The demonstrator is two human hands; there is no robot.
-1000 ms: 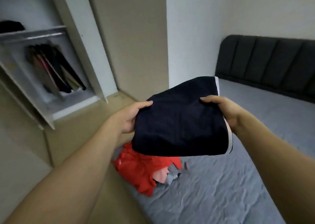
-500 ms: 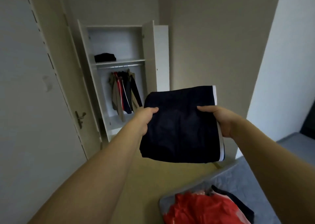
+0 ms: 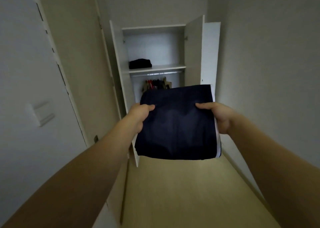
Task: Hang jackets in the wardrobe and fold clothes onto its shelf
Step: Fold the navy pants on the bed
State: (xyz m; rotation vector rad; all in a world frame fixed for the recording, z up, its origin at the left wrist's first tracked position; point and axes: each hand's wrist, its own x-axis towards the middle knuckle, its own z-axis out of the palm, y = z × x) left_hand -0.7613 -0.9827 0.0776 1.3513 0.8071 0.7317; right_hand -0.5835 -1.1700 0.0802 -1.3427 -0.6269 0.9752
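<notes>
Head camera view. The wardrobe (image 3: 154,57) now stands straight ahead with both doors open; a second ago the view looked down at a bed and a heap of red clothing, and half a second ago the wardrobe sat off to the left. The person has turned away from the bed to face it, which suggests the folding of this piece is done and it is being carried over for placing.

A folded dark navy garment (image 3: 176,123) with a white edge along its right side is held flat in front of the wardrobe, below its shelf (image 3: 166,66). The left hand (image 3: 140,116) grips its left edge, thumb curled over the top. The right hand (image 3: 218,116) grips the right edge the same way.

On the left of the shelf lies a folded black garment (image 3: 140,63). Under the shelf, hanging jackets (image 3: 156,83) show just above the held piece.

Left of the wardrobe is a pale door (image 3: 26,89) with a wall plate (image 3: 43,113). A light wooden floor (image 3: 181,193) runs up to the wardrobe, and plain walls close in on the right.
</notes>
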